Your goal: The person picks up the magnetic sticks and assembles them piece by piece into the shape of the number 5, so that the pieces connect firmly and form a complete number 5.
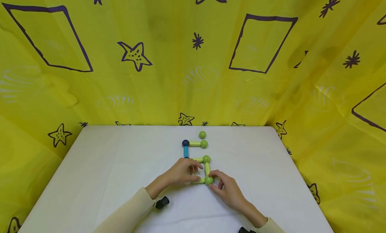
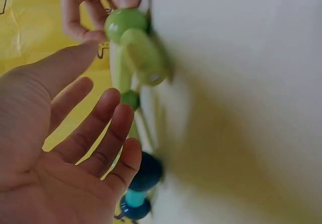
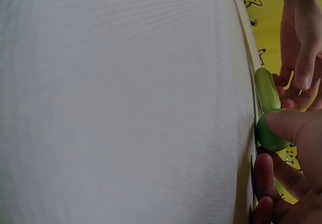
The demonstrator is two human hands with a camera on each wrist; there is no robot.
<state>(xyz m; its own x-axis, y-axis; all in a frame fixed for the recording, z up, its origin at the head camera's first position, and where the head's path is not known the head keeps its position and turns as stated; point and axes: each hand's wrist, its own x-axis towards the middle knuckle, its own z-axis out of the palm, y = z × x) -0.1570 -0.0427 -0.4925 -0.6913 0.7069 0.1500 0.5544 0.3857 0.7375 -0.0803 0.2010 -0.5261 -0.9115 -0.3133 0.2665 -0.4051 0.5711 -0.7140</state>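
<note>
A flat figure of magnetic sticks and balls lies on the white table. Its lower corner is a green ball [image 1: 208, 180], which my right hand [image 1: 228, 191] pinches between thumb and forefinger. From that ball a pale green stick [image 2: 144, 58] points left, its far end free in the left wrist view. Another light green stick [image 1: 207, 169] runs up to a second green ball [image 1: 206, 159]. My left hand [image 1: 182, 172] hovers beside the figure, fingers loosely bent, holding nothing. It partly hides a dark blue ball [image 2: 144, 171] joined to a blue stick [image 1: 186, 152].
Farther back, a dark blue ball [image 1: 185, 143], a pale stick [image 1: 195, 143] and a green ball [image 1: 204, 144] form the figure's top. One loose green ball [image 1: 202, 134] lies just behind. Yellow patterned curtain [image 1: 169, 75] surrounds the white table [image 1: 120, 159].
</note>
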